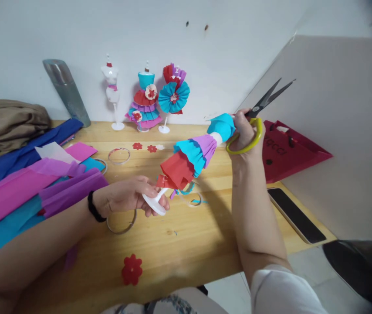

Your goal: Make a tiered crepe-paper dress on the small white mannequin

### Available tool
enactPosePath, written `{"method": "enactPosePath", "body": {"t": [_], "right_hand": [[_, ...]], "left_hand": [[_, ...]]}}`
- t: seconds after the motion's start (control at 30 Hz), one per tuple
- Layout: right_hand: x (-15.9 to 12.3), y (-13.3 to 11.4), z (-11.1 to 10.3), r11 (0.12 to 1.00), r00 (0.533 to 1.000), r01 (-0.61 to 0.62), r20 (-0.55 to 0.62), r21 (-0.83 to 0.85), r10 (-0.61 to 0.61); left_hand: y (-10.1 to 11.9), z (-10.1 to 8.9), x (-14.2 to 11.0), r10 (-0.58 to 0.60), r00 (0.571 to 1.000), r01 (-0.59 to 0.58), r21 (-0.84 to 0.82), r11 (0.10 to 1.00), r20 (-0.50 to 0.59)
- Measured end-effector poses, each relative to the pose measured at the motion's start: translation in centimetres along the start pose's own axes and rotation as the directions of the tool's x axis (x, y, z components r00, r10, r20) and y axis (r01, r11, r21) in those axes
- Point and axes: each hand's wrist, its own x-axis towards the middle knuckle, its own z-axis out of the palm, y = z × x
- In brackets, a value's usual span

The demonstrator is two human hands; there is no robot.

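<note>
A small dress-form mannequin (197,152) lies tilted in the air, its top end to the right. It wears a blue crepe-paper bodice, a white waist and purple, blue and red ruffles. My left hand (130,194) is closed round its white stand, by the round base. At the other end, my right hand (246,131) has the yellow handles of a pair of scissors (262,104) round its fingers, the blades parted and pointing up and right. My right fingertips are at the mannequin's neck; whether they grip it is hidden.
Three small mannequins stand by the wall, one nearly bare (110,83) and two in paper dresses. Folded crepe paper (19,183) is piled at left. Tape rings (119,156) and red paper flowers (132,269) lie on the wooden table. A phone (297,215) and red bag (290,150) are at right.
</note>
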Motion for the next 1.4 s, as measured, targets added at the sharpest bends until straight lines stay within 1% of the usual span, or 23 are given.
{"method": "enactPosePath", "body": {"t": [0.07, 0.13, 0.2, 0.23, 0.27, 0.3, 0.33, 0.37, 0.4, 0.43, 0.47, 0.5, 0.53, 0.6, 0.67, 0.8, 0.9, 0.97, 1.03, 1.1, 1.2, 1.33, 1.4], "right_hand": [[-0.2, -0.1, 0.6, 0.997, 0.994, 0.020, -0.106, 0.079, -0.011], [-0.5, -0.5, 1.1, 0.993, 0.970, 0.059, -0.241, 0.102, -0.033], [-1.2, -1.3, 1.5, 0.990, 0.958, 0.119, -0.269, 0.074, -0.095], [-1.7, -1.9, 1.7, 0.985, 0.966, 0.158, -0.218, 0.076, -0.138], [-2.3, -2.5, 1.9, 0.981, 0.982, 0.172, -0.094, 0.093, -0.163], [-3.1, -3.2, 2.2, 0.985, 0.984, 0.138, 0.101, 0.101, -0.148], [-4.0, -3.8, 2.6, 0.989, 0.952, 0.100, 0.278, 0.112, -0.128], [-5.0, -4.2, 3.2, 0.991, 0.893, 0.072, 0.435, 0.113, -0.115], [-6.1, -4.6, 4.0, 0.999, 0.797, 0.014, 0.603, 0.043, -0.037], [-7.3, -4.7, 4.9, 0.998, 0.707, -0.029, 0.705, -0.047, 0.054], [-8.4, -4.7, 5.9, 0.991, 0.677, -0.063, 0.725, -0.114, 0.126], [-9.6, -4.4, 7.0, 0.981, 0.700, -0.110, 0.689, -0.158, 0.190], [-10.7, -4.0, 8.1, 0.974, 0.746, -0.151, 0.627, -0.169, 0.224], [-12.6, -2.9, 10.0, 0.967, 0.815, -0.173, 0.524, -0.186, 0.247], [-13.9, -1.7, 11.4, 0.952, 0.821, -0.179, 0.494, -0.250, 0.284], [-15.0, -0.5, 12.3, 0.944, 0.872, -0.103, 0.429, -0.312, 0.237], [-15.2, -0.9, 12.3, 0.949, 0.853, -0.123, 0.459, -0.291, 0.251], [-15.2, -1.7, 12.3, 0.953, 0.800, -0.179, 0.528, -0.245, 0.286], [-14.9, -2.5, 12.0, 0.946, 0.716, -0.227, 0.619, -0.232, 0.323], [-14.2, -3.2, 11.4, 0.934, 0.611, -0.228, 0.707, -0.275, 0.357], [-12.5, -3.7, 9.5, 0.934, 0.441, -0.159, 0.824, -0.320, 0.357], [-9.9, -3.3, 6.9, 0.933, 0.196, -0.057, 0.912, -0.356, 0.360], [-9.1, -2.9, 6.3, 0.925, 0.114, -0.019, 0.918, -0.380, 0.379]], "left_hand": [[-0.1, 0.2, -0.2, 0.002, 0.998, -0.003, -0.015, 1.000, -0.065], [-0.3, 0.3, -0.7, 0.017, 0.985, -0.024, -0.041, 0.999, -0.171], [-0.6, 0.0, -1.3, 0.057, 0.964, -0.076, -0.063, 0.995, -0.261], [-0.7, -0.2, -1.7, 0.080, 0.952, -0.108, -0.077, 0.991, -0.295], [-0.9, -0.5, -2.0, 0.096, 0.942, -0.134, -0.097, 0.986, -0.323], [-1.1, -0.7, -2.3, 0.106, 0.931, -0.158, -0.125, 0.979, -0.348], [-1.4, -1.0, -2.6, 0.112, 0.920, -0.184, -0.162, 0.970, -0.375], [-1.7, -1.2, -2.8, 0.114, 0.907, -0.210, -0.201, 0.957, -0.406], [-2.1, -1.4, -3.0, 0.117, 0.892, -0.239, -0.235, 0.942, -0.436], [-2.6, -1.5, -3.1, 0.125, 0.877, -0.270, -0.262, 0.927, -0.463], [-3.1, -1.6, -3.1, 0.135, 0.862, -0.300, -0.278, 0.913, -0.488], [-3.6, -1.6, -3.1, 0.146, 0.850, -0.325, -0.284, 0.902, -0.506], [-4.2, -1.5, -3.1, 0.154, 0.842, -0.341, -0.289, 0.895, -0.517], [-5.4, -1.2, -3.0, 0.172, 0.832, -0.367, -0.292, 0.883, -0.527], [-6.4, -0.6, -2.7, 0.173, 0.824, -0.383, -0.305, 0.872, -0.540], [-7.5, 0.5, -2.3, 0.145, 0.839, -0.376, -0.366, 0.851, -0.525], [-7.6, 1.0, -2.2, 0.142, 0.856, -0.366, -0.389, 0.845, -0.498], [-7.5, 1.0, -2.2, 0.134, 0.864, -0.362, -0.413, 0.836, -0.486], [-7.4, 0.7, -2.2, 0.137, 0.865, -0.372, -0.434, 0.821, -0.482], [-7.5, 0.4, -2.2, 0.156, 0.870, -0.384, -0.445, 0.809, -0.468], [-7.7, 0.0, -2.3, 0.191, 0.893, -0.382, -0.462, 0.800, -0.407], [-7.9, -0.2, -2.6, 0.208, 0.920, -0.358, -0.501, 0.788, -0.331], [-8.0, -0.3, -2.7, 0.233, 0.921, -0.370, -0.517, 0.772, -0.311]]}}
